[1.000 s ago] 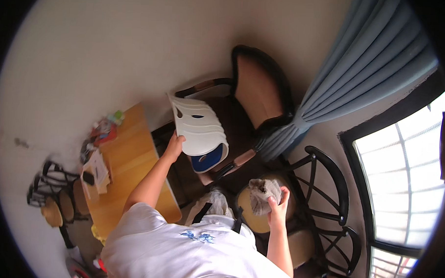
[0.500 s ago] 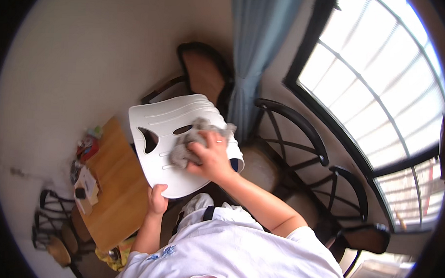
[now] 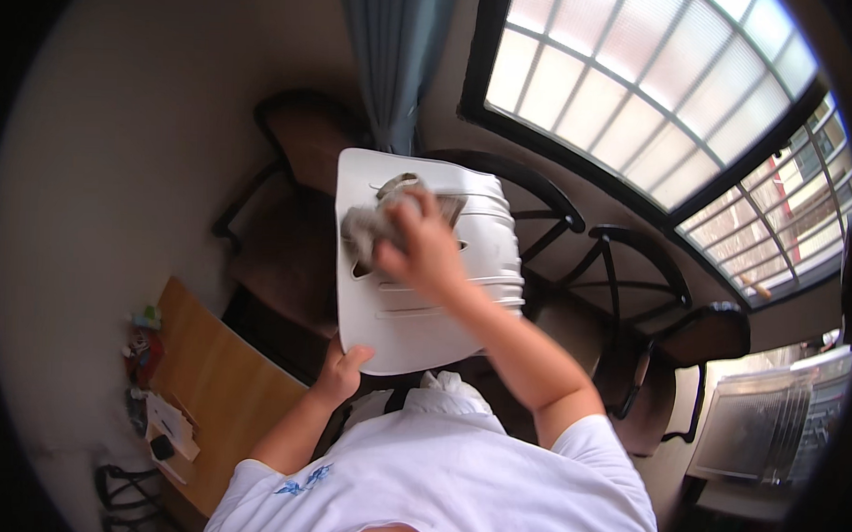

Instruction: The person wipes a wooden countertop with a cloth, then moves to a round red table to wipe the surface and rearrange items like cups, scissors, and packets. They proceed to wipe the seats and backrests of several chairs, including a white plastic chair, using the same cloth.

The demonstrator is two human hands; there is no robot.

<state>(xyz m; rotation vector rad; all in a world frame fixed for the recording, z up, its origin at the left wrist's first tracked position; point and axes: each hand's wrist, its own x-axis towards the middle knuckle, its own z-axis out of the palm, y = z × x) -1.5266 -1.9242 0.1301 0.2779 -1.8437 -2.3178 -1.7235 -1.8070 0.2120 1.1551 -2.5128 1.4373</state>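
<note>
A curved white plastic panel (image 3: 414, 341) with raised ribs and cut-out holes is held up in front of me. My left hand (image 3: 343, 371) grips its near left corner, the thumb lying on top and the fingers hidden beneath. A crumpled grey-brown cloth (image 3: 363, 228) is bunched under my right hand (image 3: 425, 249), which presses it against the panel's upper face. The cloth partly covers one of the holes. Motion slightly blurs the right hand.
To the left is a wooden table (image 3: 225, 381) with papers and small items. A dark chair (image 3: 308, 140) stands beyond the panel; more chairs (image 3: 637, 264) line the wall below the barred window (image 3: 639, 86). A blue curtain (image 3: 396, 59) hangs at the back.
The panel has turned and shifted right in view. My right hand has carried the cloth toward the panel's far left part. The view has swung right, showing more of the room there.
</note>
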